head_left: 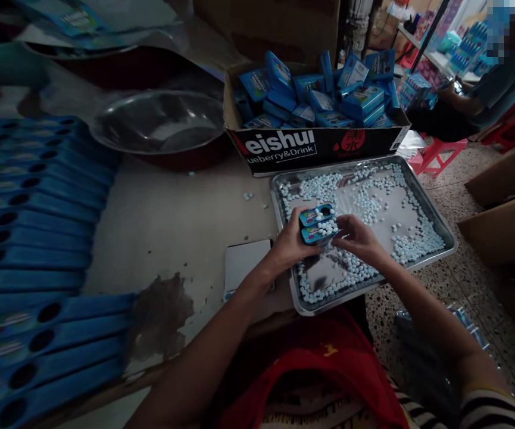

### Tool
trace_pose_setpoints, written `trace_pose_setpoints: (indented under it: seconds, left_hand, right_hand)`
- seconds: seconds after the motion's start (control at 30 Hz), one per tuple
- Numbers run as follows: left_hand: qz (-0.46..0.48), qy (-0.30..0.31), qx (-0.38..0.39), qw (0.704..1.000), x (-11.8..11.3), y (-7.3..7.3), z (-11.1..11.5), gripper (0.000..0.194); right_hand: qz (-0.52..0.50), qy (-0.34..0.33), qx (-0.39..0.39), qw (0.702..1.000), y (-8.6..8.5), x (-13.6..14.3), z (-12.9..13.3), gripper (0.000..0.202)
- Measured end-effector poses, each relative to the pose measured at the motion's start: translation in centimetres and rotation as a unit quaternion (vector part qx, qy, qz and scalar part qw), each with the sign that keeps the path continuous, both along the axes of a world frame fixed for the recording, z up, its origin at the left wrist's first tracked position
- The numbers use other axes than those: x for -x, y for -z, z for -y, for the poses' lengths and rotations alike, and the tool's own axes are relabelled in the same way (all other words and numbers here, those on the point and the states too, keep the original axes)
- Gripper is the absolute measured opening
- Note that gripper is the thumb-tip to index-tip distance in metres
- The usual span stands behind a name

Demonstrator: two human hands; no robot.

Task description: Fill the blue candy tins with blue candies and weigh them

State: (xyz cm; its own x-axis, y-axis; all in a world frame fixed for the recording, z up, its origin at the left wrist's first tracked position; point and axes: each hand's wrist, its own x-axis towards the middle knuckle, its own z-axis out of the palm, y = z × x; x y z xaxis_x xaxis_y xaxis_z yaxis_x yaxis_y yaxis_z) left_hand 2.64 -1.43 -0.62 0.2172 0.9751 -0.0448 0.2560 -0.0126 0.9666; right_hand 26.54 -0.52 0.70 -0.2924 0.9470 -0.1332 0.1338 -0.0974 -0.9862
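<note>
My left hand (290,243) is wrapped around two small blue mint boxes (311,234), held side by side above the metal tray (302,308). White mints (327,227) lie on top of the boxes, heaped around the openings; one dark round hole still shows on the farther box. At the right end of the boxes is my right hand (359,239), its fingers curled in close to the mints. What lies inside its fingers is hidden. Beneath both hands, loose pale mints (411,247) are scattered over the tray, thickest along its edges.
Behind the tray stands a carton (328,146) heaped with blue boxes. Rows of blue boxes with round holes (38,238) fill the left side. A metal bowl (159,122) and a small flat scale-like device (247,265) rest on the table. Another person (493,95) sits at right.
</note>
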Motion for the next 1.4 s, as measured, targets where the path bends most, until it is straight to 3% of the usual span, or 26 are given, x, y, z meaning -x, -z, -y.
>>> trace_pose_setpoints:
  seconds: [0.17, 0.27, 0.33, 0.4, 0.5, 0.6, 0.73, 0.83, 0.97, 1.03, 1.07, 1.1, 1.17, 1.27, 1.33, 1.4]
  left_hand:
    - [-0.074, -0.04, -0.021, 0.996, 0.2, -0.4, -0.1, 0.09]
    - [-0.118, -0.084, -0.036, 0.989, 0.5, -0.5, -0.2, 0.087]
    - [-0.136, -0.112, -0.034, 0.984, 0.7, -0.5, -0.2, 0.084]
    - [-0.14, -0.123, -0.036, 0.982, 0.8, -0.4, -0.3, 0.08]
    - [-0.131, -0.13, -0.049, 0.982, 0.9, -0.4, -0.2, 0.075]
    - [-0.108, -0.152, -0.055, 0.981, 0.9, -0.7, -0.1, 0.075]
    - [-0.054, -0.168, 0.003, 0.984, 1.3, -2.1, -0.1, 0.065]
    - [-0.119, -0.13, 0.016, 0.984, 1.5, -3.4, 0.0, 0.063]
    - [-0.165, -0.089, -0.035, 0.982, 1.2, -4.3, 0.1, 0.071]
    - [-0.161, -0.116, -0.056, 0.978, 0.8, -4.2, 0.1, 0.07]
    - [-0.169, -0.129, -0.063, 0.975, 0.6, -4.1, 0.2, 0.068]
    - [-0.182, -0.134, -0.067, 0.972, 0.4, -3.9, 0.2, 0.067]
    - [-0.212, -0.127, -0.069, 0.966, 0.1, -3.8, 0.3, 0.067]
    - [-0.225, -0.128, -0.069, 0.963, 0.0, -3.9, 0.4, 0.067]
    - [-0.208, -0.112, -0.064, 0.97, -0.2, -4.0, 0.5, 0.066]
    - [-0.195, -0.095, -0.057, 0.975, -0.5, -4.0, 0.6, 0.067]
  right_hand:
    - [-0.004, 0.036, -0.028, 0.999, 1.5, 2.2, 0.5, 0.041]
    - [0.037, 0.008, -0.057, 0.998, 1.0, 1.0, 0.3, 0.032]
    - [0.104, -0.029, -0.112, 0.988, 0.3, -1.0, 0.3, 0.038]
    - [0.221, -0.103, -0.195, 0.95, -0.2, -3.4, 0.4, 0.066]
    - [0.378, -0.266, -0.277, 0.843, -0.4, -6.5, 0.6, 0.108]
    - [0.427, -0.38, -0.31, 0.759, 0.6, -7.4, -0.1, 0.109]
    - [0.404, -0.403, -0.382, 0.727, 2.8, -5.2, -3.1, 0.08]
    - [0.416, -0.361, -0.393, 0.736, 3.8, -3.0, -5.7, 0.049]
    - [0.48, -0.259, -0.3, 0.783, 3.9, -0.9, -7.5, 0.024]
    - [0.462, -0.165, -0.228, 0.841, 3.4, -0.1, -7.8, 0.012]
    - [0.413, -0.098, -0.177, 0.888, 3.1, 0.2, -7.9, 0.011]
    - [0.339, -0.026, -0.118, 0.933, 2.7, 0.5, -8.1, 0.016]
    - [0.174, 0.085, -0.003, 0.981, 1.6, 0.9, -8.4, 0.029]
    - [-0.079, 0.105, 0.126, 0.983, -0.9, 1.1, -8.6, 0.033]
    - [-0.239, 0.084, 0.165, 0.953, -2.8, 1.3, -8.1, 0.028]
    - [-0.334, 0.078, 0.165, 0.925, -4.6, 1.9, -7.2, 0.023]
